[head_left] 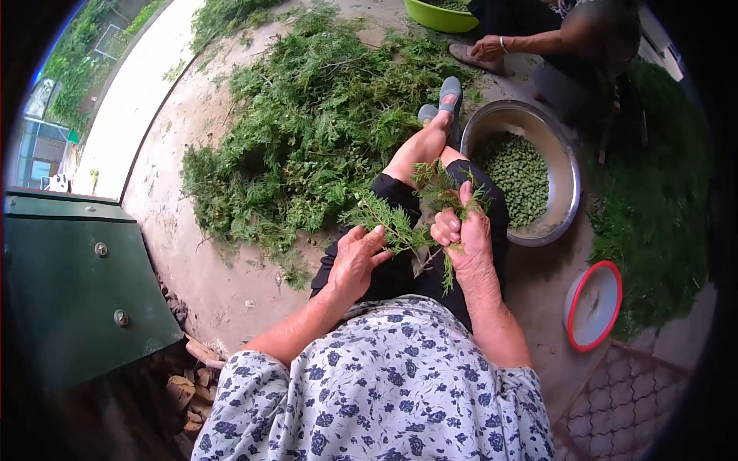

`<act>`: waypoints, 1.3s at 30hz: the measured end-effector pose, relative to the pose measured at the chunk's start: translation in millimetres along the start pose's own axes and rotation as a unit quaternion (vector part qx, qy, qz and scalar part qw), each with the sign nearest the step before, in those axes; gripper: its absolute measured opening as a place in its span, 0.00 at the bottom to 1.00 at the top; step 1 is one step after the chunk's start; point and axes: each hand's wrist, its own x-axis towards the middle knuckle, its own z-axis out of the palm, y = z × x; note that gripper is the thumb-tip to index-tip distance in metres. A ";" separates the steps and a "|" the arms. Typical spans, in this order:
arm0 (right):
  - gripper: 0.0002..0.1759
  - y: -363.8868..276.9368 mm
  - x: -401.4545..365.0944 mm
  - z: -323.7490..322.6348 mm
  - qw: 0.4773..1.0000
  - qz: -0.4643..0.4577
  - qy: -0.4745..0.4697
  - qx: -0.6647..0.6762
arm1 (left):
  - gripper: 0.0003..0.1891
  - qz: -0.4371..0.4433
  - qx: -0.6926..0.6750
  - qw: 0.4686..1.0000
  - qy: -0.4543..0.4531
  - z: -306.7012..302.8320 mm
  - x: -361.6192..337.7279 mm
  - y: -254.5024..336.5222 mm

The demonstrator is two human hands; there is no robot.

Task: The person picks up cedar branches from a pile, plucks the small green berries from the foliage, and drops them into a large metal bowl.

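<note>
Above my lap I hold a leafy green sprig (pixel 396 223) between both hands. My left hand (pixel 355 261) pinches its left part between thumb and fingers. The fingers of my right hand (pixel 467 234) are wrapped round the stems, thumb pointing up, with leaves sticking out above and below the fist. Just beyond my right hand stands a wide metal basin (pixel 567 173) with many small green cones or berries (pixel 519 177) inside. A large heap of cut green branches (pixel 300 131) lies on the ground ahead and to the left.
Another person's hand (pixel 487 48) rests near a shoe at the upper right, beside a green tub (pixel 442 17). A red-rimmed bowl (pixel 593 307) stands at the right, near a dark green pile (pixel 653 200). A green metal panel (pixel 77 284) is at the left.
</note>
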 end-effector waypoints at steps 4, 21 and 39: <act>0.22 0.3 -9.0 8.1 0.998 -0.004 0.008 -0.065 | 0.11 -0.049 -0.143 0.988 -0.012 3.9 23.8 2.9; 0.23 34.8 7.8 3.1 0.745 -0.219 -0.017 -0.630 | 0.11 0.342 0.427 0.837 0.010 19.8 8.4 -4.3; 0.07 27.3 1.9 4.5 0.931 -0.097 0.000 -0.351 | 0.20 0.288 0.277 0.910 -0.112 43.2 -11.4 3.0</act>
